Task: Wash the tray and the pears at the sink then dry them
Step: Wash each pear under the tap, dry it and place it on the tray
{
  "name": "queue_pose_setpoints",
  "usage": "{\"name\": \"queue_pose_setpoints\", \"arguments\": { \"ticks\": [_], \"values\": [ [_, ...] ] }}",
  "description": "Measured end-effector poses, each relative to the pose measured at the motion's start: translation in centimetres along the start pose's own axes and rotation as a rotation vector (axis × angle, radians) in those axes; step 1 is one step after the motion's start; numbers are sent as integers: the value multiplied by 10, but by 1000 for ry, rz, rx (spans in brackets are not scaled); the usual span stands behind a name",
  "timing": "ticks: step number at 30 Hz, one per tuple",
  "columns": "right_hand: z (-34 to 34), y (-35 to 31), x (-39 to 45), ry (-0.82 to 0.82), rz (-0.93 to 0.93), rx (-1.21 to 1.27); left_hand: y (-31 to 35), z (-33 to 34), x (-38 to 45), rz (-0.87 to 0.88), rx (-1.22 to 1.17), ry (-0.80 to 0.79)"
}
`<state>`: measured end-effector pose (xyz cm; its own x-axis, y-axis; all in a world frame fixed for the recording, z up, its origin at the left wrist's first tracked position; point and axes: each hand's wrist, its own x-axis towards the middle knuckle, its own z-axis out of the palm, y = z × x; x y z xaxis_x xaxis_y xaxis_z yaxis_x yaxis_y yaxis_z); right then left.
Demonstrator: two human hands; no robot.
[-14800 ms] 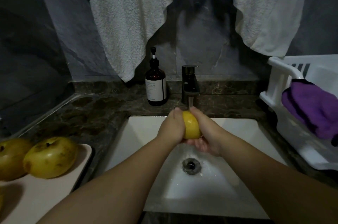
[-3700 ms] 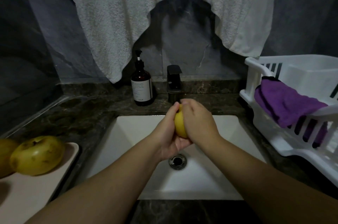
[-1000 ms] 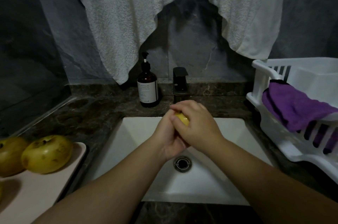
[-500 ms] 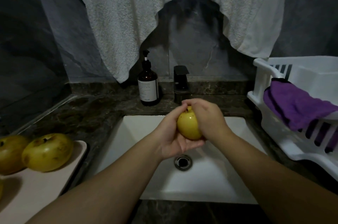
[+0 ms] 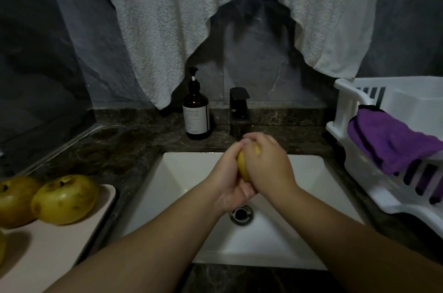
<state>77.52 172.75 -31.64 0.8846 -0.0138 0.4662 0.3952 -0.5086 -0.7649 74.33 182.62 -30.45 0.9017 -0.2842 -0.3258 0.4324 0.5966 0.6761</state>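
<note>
Both bare forearms reach forward from the bottom edge and converge at the middle. The left hand [image 5: 230, 180] lies underneath with its palm turned up and inward, its fingers curled upward in a cupping grip. The right hand [image 5: 268, 165] lies over it from the right, back of the hand facing up, its fingers bent down over the top. The fingertips of the two hands meet at the far side, and the wrists stay close together.
</note>
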Motion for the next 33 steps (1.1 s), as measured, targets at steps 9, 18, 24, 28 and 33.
{"name": "queue_pose_setpoints", "arguments": {
  "ticks": [9,18,24,28,33],
  "values": [
    [2,0,-1,83,-272,-109,-2,1,0,37,-2,-5],
    [-9,8,8,-245,117,134,7,-11,5,-9,-73,-6],
    [-15,8,8,-274,-182,105,8,-16,8,38,-17,49],
    [-10,0,10,-326,448,383,5,-15,14,254,216,145],
    [-4,2,2,-349,487,318,12,-15,18,243,354,346]
  ]
}}
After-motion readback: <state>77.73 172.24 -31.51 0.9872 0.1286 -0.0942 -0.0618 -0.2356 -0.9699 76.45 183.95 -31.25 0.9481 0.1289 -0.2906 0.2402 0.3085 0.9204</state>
